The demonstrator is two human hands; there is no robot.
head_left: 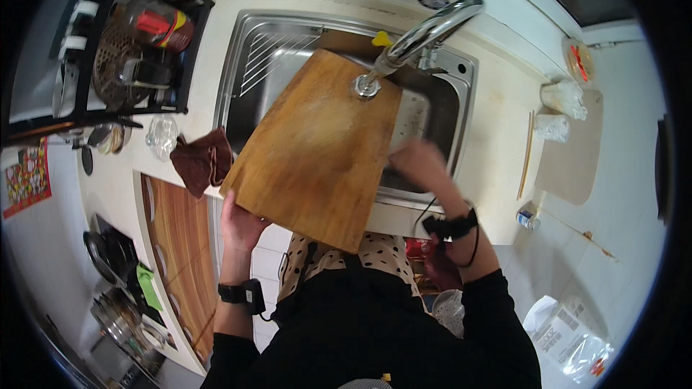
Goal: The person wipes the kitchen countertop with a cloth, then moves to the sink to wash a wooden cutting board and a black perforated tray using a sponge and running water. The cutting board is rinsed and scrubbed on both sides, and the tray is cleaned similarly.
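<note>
A large wooden cutting board (324, 146) lies tilted across the stainless-steel sink (467, 81), its near end out past the counter's front edge. My left hand (241, 224) grips its near left corner, with the fingers partly hidden beneath. Blurred by motion, my right hand (421, 165) is over the basin just off the board's right edge. Its fingers look curled, and whether anything is in them cannot be told. The chrome faucet (432, 32) arches over the board's far end, its spout head (366, 86) above the wood.
A brown cloth (203, 162) lies left of the board, beside a clear glass object (162, 138). A wire rack (273, 59) spans the sink's left side. On the right are chopsticks (525, 154), a beige board (570, 146) and a small bottle (527, 219). A black shelf (197, 54) holds jars.
</note>
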